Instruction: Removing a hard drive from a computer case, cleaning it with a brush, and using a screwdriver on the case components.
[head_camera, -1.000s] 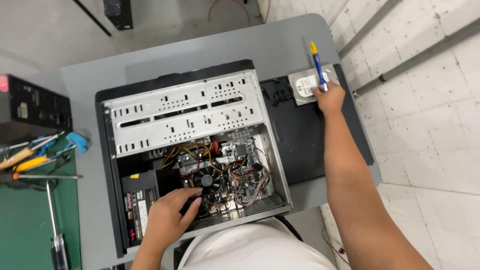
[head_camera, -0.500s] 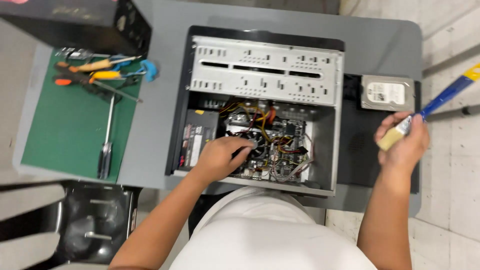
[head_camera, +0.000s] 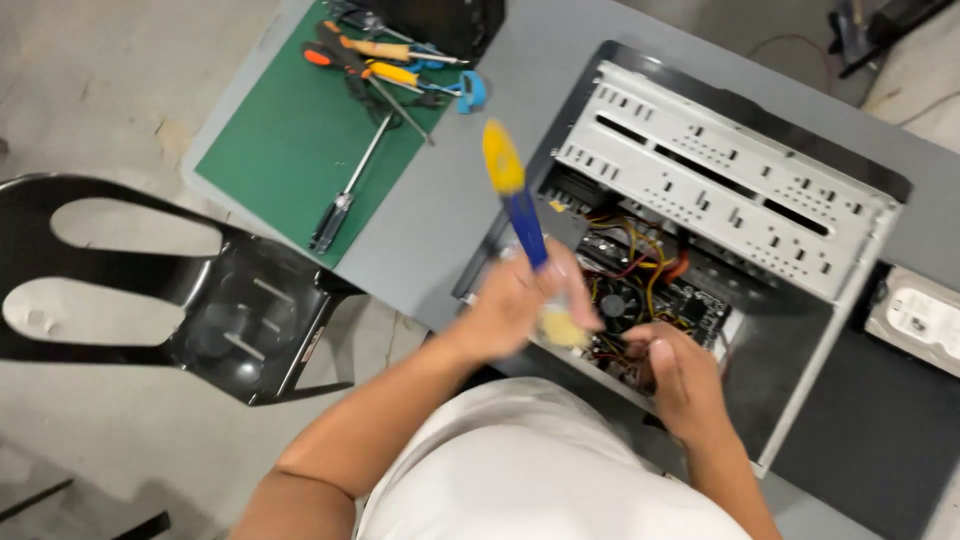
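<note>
An open desktop computer case (head_camera: 720, 160) lies on its side on a grey table (head_camera: 445, 200), with a fan, circuit board and coloured wires showing inside. My left hand (head_camera: 515, 300) is closed on a brush (head_camera: 520, 215) with a blue and yellow handle. Its pale bristles point down at the case's near edge, and both hand and brush are blurred. My right hand (head_camera: 680, 375) reaches into the case among the wires beside the fan, fingers curled. Whether it grips anything is hidden.
A green mat (head_camera: 290, 170) at the table's left holds several screwdrivers (head_camera: 390, 60) and one long screwdriver (head_camera: 350, 195). A hard drive (head_camera: 920, 320) rests on a black panel (head_camera: 880, 430) right of the case. A black chair (head_camera: 200, 310) stands at the left.
The brush, held by my right hand out at the right, is now in my left hand over the case's near edge. My right hand has moved into the case. The view has swung left.
</note>
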